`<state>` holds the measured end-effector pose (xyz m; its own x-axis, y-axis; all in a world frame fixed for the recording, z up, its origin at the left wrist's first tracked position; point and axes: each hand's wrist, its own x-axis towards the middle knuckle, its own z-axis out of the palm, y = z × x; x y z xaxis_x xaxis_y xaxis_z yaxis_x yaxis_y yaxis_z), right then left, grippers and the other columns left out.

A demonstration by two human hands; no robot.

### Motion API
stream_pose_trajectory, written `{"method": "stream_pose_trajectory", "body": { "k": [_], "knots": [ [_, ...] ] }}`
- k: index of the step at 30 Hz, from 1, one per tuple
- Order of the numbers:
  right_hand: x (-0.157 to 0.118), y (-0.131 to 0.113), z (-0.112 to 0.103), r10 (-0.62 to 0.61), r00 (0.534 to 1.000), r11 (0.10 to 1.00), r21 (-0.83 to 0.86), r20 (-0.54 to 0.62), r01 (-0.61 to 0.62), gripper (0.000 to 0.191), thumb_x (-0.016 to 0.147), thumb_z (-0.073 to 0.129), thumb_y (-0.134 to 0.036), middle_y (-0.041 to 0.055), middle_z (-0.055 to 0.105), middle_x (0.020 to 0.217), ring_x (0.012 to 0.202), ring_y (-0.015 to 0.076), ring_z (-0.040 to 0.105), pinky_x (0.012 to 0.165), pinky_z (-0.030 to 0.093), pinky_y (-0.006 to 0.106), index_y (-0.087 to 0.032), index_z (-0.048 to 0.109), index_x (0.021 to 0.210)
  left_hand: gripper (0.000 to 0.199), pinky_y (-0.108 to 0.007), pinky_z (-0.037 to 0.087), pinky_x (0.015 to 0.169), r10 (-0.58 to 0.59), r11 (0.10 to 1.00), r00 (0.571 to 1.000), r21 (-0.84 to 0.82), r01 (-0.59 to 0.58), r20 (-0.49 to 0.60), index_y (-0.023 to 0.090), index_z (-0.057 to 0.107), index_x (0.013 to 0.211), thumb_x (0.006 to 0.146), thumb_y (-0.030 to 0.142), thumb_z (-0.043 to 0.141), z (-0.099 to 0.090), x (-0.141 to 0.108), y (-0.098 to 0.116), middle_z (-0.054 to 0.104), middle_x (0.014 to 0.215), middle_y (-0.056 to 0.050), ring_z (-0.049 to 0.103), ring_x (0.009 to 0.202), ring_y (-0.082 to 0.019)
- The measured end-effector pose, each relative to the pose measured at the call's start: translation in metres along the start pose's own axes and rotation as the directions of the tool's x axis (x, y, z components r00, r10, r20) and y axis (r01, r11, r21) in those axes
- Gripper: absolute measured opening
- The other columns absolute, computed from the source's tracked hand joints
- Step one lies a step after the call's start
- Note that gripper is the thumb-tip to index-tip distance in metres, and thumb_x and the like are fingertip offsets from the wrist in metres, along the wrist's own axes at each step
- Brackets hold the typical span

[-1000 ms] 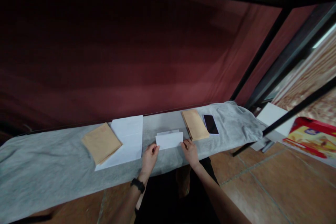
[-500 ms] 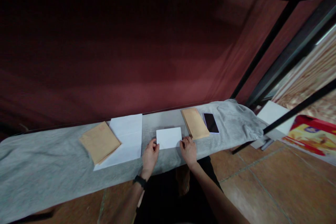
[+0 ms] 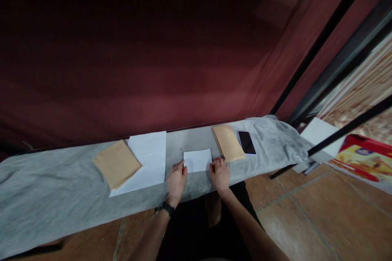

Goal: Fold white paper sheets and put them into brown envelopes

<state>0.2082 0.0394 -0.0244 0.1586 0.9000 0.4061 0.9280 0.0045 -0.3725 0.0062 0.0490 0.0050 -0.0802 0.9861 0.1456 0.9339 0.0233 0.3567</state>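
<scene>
A small white paper [image 3: 197, 160] lies on the grey cloth in front of me. My left hand [image 3: 177, 178] is closed on its left edge, fingers bent together. At the near right corner, my right hand [image 3: 219, 173] pinches the same paper. A stack of brown envelopes [image 3: 229, 142] lies just beyond my right hand, with a phone [image 3: 246, 142] beside it. Farther left, another brown stack [image 3: 116, 163] overlaps larger white sheets [image 3: 150, 155].
The grey cloth [image 3: 61, 187] covers a long narrow surface against a dark red panel [image 3: 171, 77]. Black frame bars [image 3: 309, 57] rise at the right. A white box [image 3: 321, 134] and a red and yellow package [image 3: 366, 157] are beyond the right end.
The white paper looks slightly shorter and its far edge is less straight. My left hand has shifted slightly right and my left wrist has moved a little.
</scene>
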Motion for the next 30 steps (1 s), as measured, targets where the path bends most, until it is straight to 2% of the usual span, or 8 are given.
{"method": "stream_pose_trajectory", "body": {
  "k": [6, 11, 14, 19, 21, 24, 26, 30],
  "knots": [
    [0.0, -0.001, -0.001, 0.008, 1.0, 1.0, -0.001, 0.03, -0.008, 0.011, 0.095, 0.05, -0.024, 0.0077, 0.063, 0.11, 0.102, 0.0225, 0.058, 0.085, 0.04, 0.033, -0.02, 0.059, 0.101, 0.032, -0.036, 0.048, 0.092, 0.108, 0.994, 0.993, 0.006, -0.108, -0.049, 0.018, 0.067, 0.12, 0.097, 0.025, 0.046, 0.004, -0.001, -0.004, 0.071, 0.109, -0.012, 0.063, 0.103, -0.026],
    [-0.001, -0.001, -0.001, -0.001, 1.0, 1.0, 0.015, 0.003, 0.001, 0.024, 0.096, 0.048, -0.025, 0.0102, 0.062, 0.122, 0.108, 0.0237, 0.057, 0.087, 0.04, 0.034, -0.02, 0.059, 0.117, 0.03, -0.038, 0.046, 0.092, 0.132, 0.989, 0.99, 0.069, -0.129, -0.045, 0.02, 0.067, 0.117, 0.098, 0.025, 0.045, 0.001, -0.004, 0.0, 0.07, 0.106, -0.011, 0.061, 0.1, -0.027],
    [-0.002, -0.001, -0.002, -0.024, 1.0, 1.0, -0.001, 0.016, 0.024, 0.032, 0.097, 0.047, -0.023, 0.0097, 0.06, 0.131, 0.111, 0.0244, 0.056, 0.087, 0.04, 0.035, -0.023, 0.059, 0.127, 0.032, -0.04, 0.045, 0.092, 0.153, 0.979, 0.988, 0.139, -0.148, -0.025, 0.018, 0.066, 0.117, 0.098, 0.022, 0.04, -0.002, -0.006, 0.004, 0.069, 0.106, -0.012, 0.059, 0.101, -0.028],
    [-0.001, -0.001, -0.005, -0.043, 0.995, 0.998, -0.046, 0.087, 0.047, 0.034, 0.097, 0.049, -0.022, 0.0069, 0.06, 0.136, 0.108, 0.025, 0.057, 0.088, 0.039, 0.037, -0.029, 0.063, 0.127, 0.036, -0.046, 0.045, 0.093, 0.142, 0.968, 0.99, 0.213, -0.135, -0.021, 0.014, 0.065, 0.119, 0.097, 0.016, 0.036, -0.003, -0.009, 0.013, 0.067, 0.109, -0.015, 0.058, 0.105, -0.031],
    [-0.001, -0.001, -0.005, -0.049, 0.994, 0.998, -0.044, 0.097, 0.053, 0.034, 0.098, 0.048, -0.023, 0.0066, 0.06, 0.137, 0.107, 0.0251, 0.057, 0.089, 0.039, 0.037, -0.028, 0.064, 0.128, 0.04, -0.049, 0.042, 0.1, 0.17, 0.968, 0.985, 0.193, -0.16, -0.039, 0.013, 0.062, 0.125, 0.095, 0.011, 0.035, 0.002, -0.008, 0.021, 0.064, 0.122, -0.017, 0.055, 0.117, -0.032],
    [-0.002, -0.001, -0.003, -0.045, 0.994, 0.998, -0.034, 0.098, 0.048, 0.036, 0.099, 0.046, -0.025, 0.0061, 0.061, 0.136, 0.107, 0.0254, 0.056, 0.088, 0.039, 0.038, -0.029, 0.063, 0.13, 0.046, -0.048, 0.03, 0.116, 0.305, 0.948, 0.952, 0.1, -0.302, -0.013, 0.013, 0.054, 0.137, 0.095, 0.011, 0.034, 0.017, -0.006, 0.039, 0.05, 0.147, -0.015, 0.038, 0.141, -0.029],
    [-0.002, 0.0, -0.002, -0.038, 0.994, 0.999, -0.028, 0.101, 0.041, 0.036, 0.1, 0.044, -0.027, 0.0061, 0.061, 0.136, 0.106, 0.0256, 0.057, 0.088, 0.039, 0.038, -0.029, 0.063, 0.131, 0.047, -0.047, 0.026, 0.12, 0.366, 0.929, 0.93, 0.038, -0.367, 0.034, 0.014, 0.048, 0.143, 0.099, 0.022, 0.034, 0.03, -0.005, 0.05, 0.042, 0.155, -0.013, 0.03, 0.147, -0.026],
    [-0.002, 0.001, -0.001, -0.044, 0.992, 0.998, -0.032, 0.122, 0.048, 0.036, 0.1, 0.045, -0.029, 0.0061, 0.06, 0.138, 0.105, 0.0259, 0.057, 0.087, 0.04, 0.038, -0.028, 0.063, 0.13, 0.053, -0.048, 0.021, 0.123, 0.372, 0.927, 0.923, 0.018, -0.375, 0.095, 0.014, 0.038, 0.15, 0.101, 0.032, 0.031, 0.046, -0.003, 0.06, 0.035, 0.159, -0.013, 0.026, 0.15, -0.025]
  ]
}}
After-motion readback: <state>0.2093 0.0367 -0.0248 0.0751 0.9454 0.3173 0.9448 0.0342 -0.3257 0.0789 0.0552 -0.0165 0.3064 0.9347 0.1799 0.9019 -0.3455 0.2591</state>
